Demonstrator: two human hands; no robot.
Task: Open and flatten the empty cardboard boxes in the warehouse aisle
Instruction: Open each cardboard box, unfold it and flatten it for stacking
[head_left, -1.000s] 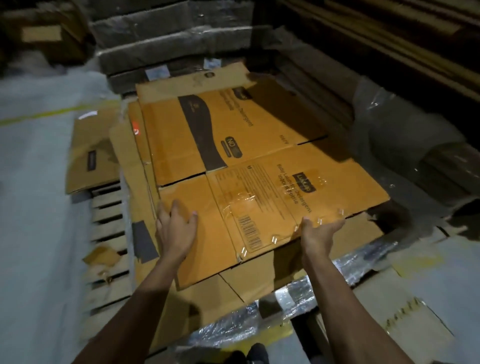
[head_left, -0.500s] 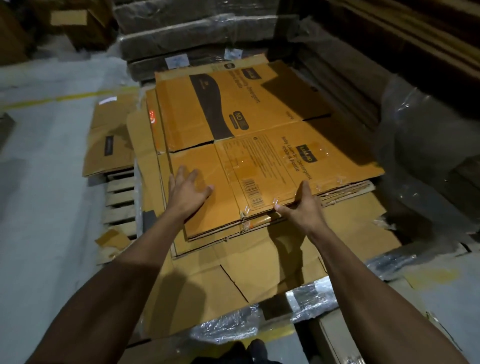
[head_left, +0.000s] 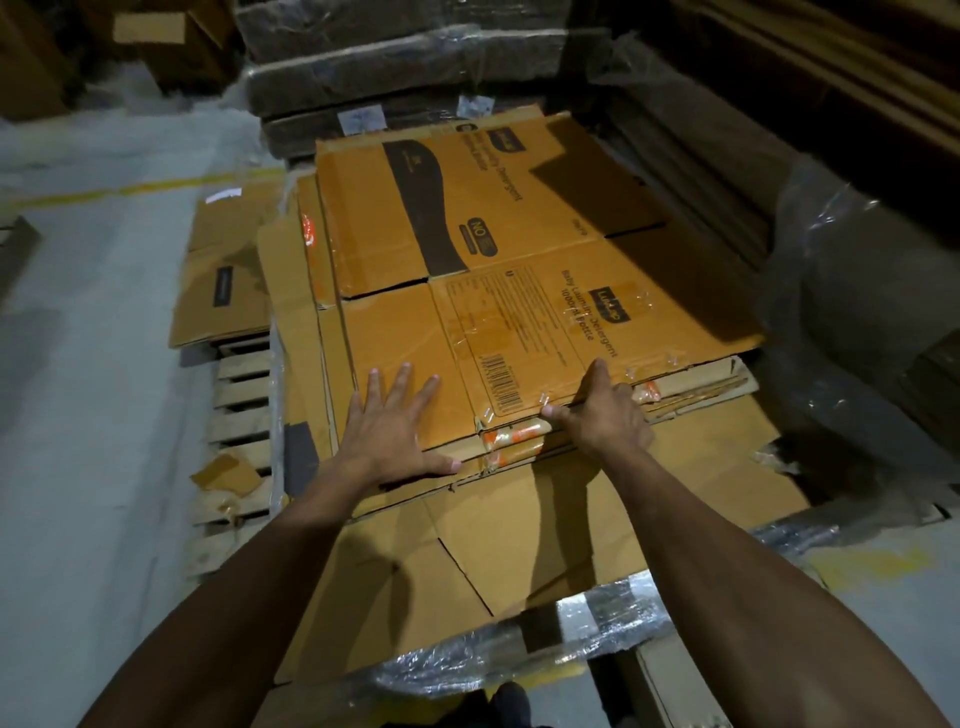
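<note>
Moved: since the earlier picture the flat box (head_left: 519, 291) has come down onto the pile (head_left: 691, 387), and my hands have slid with it to its near edge.
Where the box is: it lies flat on top of the pile of other flat boxes, on the wooden pallet (head_left: 241, 400), with its printed side up and a barcode near me.
Left hand (head_left: 395, 426): my grip is spread wide. The fingers are straight and the palm presses down on the near left part of the box.
Right hand (head_left: 602, 410): this hand sits at the near edge of the box, with the thumb along the edge. The fingers look curled over the edge, but I cannot tell if they pinch it or just push it.
Around it: another flat piece (head_left: 223, 270) sticks out on the left over the pallet slats. Big brown sheets (head_left: 519, 545) lie under the pile, close to me. Shiny plastic wrap (head_left: 587, 618) shows at the near edge. The grey floor (head_left: 93, 415) has a yellow line on it.
Step now: I think I am pressing this box flat and lining it up with the ones below.
How far: this box looks done, open and flat. I see no closed boxes from here, so I cannot say how many are left.
Next move: I should push the near edge until it is even with the pile, then let go with both hands and look for the next empty box.
</note>
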